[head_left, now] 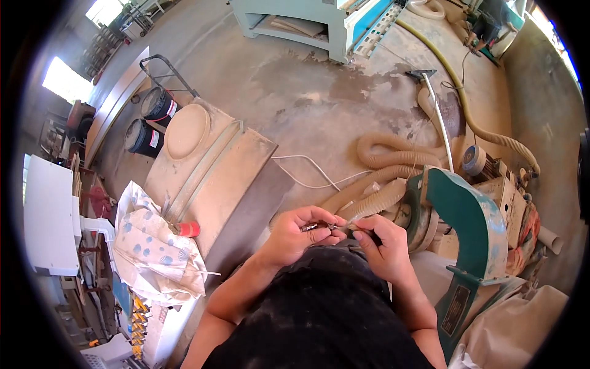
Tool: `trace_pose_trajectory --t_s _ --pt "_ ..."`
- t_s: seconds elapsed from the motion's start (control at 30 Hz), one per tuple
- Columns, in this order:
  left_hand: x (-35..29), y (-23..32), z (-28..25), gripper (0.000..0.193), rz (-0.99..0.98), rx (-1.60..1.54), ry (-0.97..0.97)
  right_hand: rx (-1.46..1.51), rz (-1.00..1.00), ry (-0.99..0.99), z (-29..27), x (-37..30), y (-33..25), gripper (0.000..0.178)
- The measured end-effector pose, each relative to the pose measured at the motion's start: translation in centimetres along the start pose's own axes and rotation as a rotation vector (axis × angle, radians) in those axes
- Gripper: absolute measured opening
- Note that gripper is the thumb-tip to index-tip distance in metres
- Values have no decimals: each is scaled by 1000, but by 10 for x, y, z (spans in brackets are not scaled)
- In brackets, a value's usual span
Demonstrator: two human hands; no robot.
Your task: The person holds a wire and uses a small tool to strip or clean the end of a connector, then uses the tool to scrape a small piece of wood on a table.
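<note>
My left hand [290,238] is closed round a small dark metal piece [309,227], held in front of my black shirt. Its exact kind is too small to make out. Close beside it, my right hand [388,245] pinches with thumb and forefinger. Something small and pale, perhaps clear plastic, shows between the two hands, but I cannot tell what it is. Fingers hide most of both things. Left of my hands stands a dusty brown box-like cabinet [246,161], with a red roll [188,229] and a cream shell-patterned cloth bag [157,246] at its near end.
A green curved duct housing [470,209] rises close on my right, beside a motor [479,161] and ribbed hoses [393,150]. Two black buckets [144,138] stand beyond the cabinet. A pale blue machine [295,15] is ahead. Another person [488,27] is at the far right.
</note>
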State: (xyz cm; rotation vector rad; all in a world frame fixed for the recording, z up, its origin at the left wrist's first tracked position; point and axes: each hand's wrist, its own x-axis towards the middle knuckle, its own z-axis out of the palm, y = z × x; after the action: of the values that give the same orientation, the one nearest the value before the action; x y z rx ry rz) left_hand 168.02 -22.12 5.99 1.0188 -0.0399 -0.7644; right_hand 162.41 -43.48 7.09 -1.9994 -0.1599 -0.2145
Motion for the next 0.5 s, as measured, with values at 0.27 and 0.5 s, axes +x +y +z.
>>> trace_pose_trajectory --t_s 0.27,0.5 --pt "-9 -3 5 17 1 -46 -28 20 -24 -81 -8 -7 -11 23" --pt "-13 0 6 19 -27 80 -71 30 -74 -198 -14 -12 -7 22"
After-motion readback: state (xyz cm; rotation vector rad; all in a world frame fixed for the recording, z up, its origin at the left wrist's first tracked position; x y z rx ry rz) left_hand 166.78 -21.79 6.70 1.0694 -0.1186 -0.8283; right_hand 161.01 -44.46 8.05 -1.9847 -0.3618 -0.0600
